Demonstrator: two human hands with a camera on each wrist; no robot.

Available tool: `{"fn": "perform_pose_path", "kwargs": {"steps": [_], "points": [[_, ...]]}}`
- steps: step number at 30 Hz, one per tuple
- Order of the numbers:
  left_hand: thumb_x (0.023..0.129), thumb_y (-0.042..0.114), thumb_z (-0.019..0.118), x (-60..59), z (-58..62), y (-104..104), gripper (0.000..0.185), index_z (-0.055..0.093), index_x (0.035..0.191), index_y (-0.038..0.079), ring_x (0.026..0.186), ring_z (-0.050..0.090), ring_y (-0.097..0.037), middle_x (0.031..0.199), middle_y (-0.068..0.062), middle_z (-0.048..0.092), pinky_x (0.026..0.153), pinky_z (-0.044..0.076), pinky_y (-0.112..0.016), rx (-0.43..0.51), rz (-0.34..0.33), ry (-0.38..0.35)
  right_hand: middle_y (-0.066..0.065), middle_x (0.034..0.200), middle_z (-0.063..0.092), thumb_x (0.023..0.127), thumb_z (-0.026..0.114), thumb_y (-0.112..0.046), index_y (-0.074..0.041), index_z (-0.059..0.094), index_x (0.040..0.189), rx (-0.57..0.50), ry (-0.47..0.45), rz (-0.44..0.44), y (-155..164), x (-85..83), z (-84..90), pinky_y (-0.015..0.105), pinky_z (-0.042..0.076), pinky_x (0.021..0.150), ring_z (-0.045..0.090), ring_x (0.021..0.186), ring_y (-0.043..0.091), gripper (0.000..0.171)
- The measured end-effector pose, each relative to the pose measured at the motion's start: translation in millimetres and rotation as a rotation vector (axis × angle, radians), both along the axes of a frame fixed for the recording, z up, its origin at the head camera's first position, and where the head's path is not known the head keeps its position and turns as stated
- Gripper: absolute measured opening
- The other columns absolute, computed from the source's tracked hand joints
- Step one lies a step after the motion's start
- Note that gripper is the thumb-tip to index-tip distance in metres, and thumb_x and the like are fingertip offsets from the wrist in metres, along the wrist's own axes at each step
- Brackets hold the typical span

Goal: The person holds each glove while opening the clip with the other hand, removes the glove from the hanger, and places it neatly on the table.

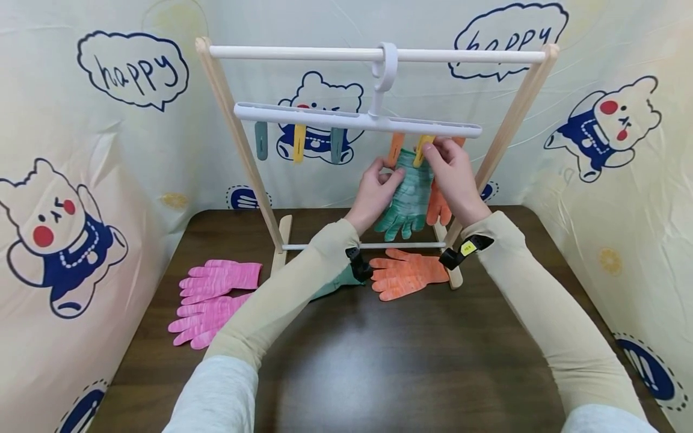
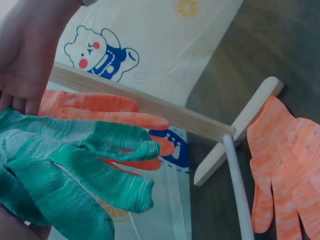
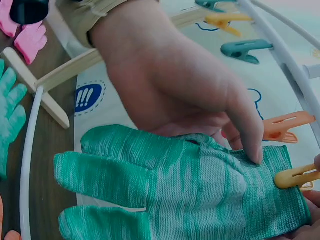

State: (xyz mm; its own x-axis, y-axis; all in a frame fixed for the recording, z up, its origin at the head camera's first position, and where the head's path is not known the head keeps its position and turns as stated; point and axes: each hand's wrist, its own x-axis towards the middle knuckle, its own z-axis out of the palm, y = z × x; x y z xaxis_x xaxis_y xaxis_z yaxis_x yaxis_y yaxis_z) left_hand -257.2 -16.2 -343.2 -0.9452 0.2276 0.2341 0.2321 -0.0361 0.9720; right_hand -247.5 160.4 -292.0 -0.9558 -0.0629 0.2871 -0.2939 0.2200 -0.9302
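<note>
A green glove (image 1: 408, 195) hangs fingers down below the white hanger (image 1: 346, 120). My left hand (image 1: 375, 192) holds it near the cuff, thumb in front; the other fingers are partly hidden behind the fabric. My right hand (image 1: 452, 177) pinches a yellow clothespin (image 1: 423, 150), whose tip is over the cuff edge in the right wrist view. An orange clothespin (image 3: 285, 127) sits beside it, near my left thumb. Behind the green glove hangs an orange glove (image 1: 438, 204), partly covered.
The hanger hooks over the top bar of a wooden rack (image 1: 233, 120). Toward its left end hang a yellow clip (image 1: 299, 143) and two grey-green clips. Two pink gloves (image 1: 222, 279), a green glove (image 1: 338, 282) under my left forearm and an orange glove (image 1: 408, 273) lie on the table.
</note>
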Motion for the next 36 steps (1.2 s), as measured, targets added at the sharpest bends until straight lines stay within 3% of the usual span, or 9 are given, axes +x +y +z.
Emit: {"fn": "perform_pose_path", "kwargs": {"steps": [17,24,36], "points": [[0.109,0.024,0.056,2.8,-0.3,0.2,0.017,0.051,0.115,0.009,0.085,0.071,-0.022,0.100,-0.019,0.073,0.073,0.055,-0.028,-0.028,0.001,0.002,0.018,0.140,0.063,0.109,0.056,-0.032,-0.005,0.055,0.146,-0.116,-0.008,0.008,0.4,-0.1,0.1,0.038,0.043,0.111,0.057,0.128,0.019,0.046],[0.110,0.022,0.054,3.1,-1.3,3.0,0.022,0.053,0.122,0.004,0.090,0.071,-0.023,0.105,-0.020,0.073,0.075,0.054,-0.028,-0.055,-0.008,0.031,0.011,0.130,0.070,0.105,0.063,-0.029,-0.004,0.062,0.140,-0.193,0.002,-0.051,0.4,1.8,-0.1,0.036,0.046,0.107,0.061,0.123,0.020,0.043],[0.110,0.020,0.053,6.1,-3.0,5.3,0.018,0.051,0.119,0.005,0.079,0.064,-0.019,0.094,-0.020,0.073,0.072,0.048,-0.027,-0.070,-0.042,0.096,0.003,0.120,0.075,0.101,0.070,-0.034,-0.013,0.074,0.131,-0.187,0.022,-0.152,2.0,3.8,2.0,0.034,0.051,0.099,0.063,0.114,0.018,0.037]]}}
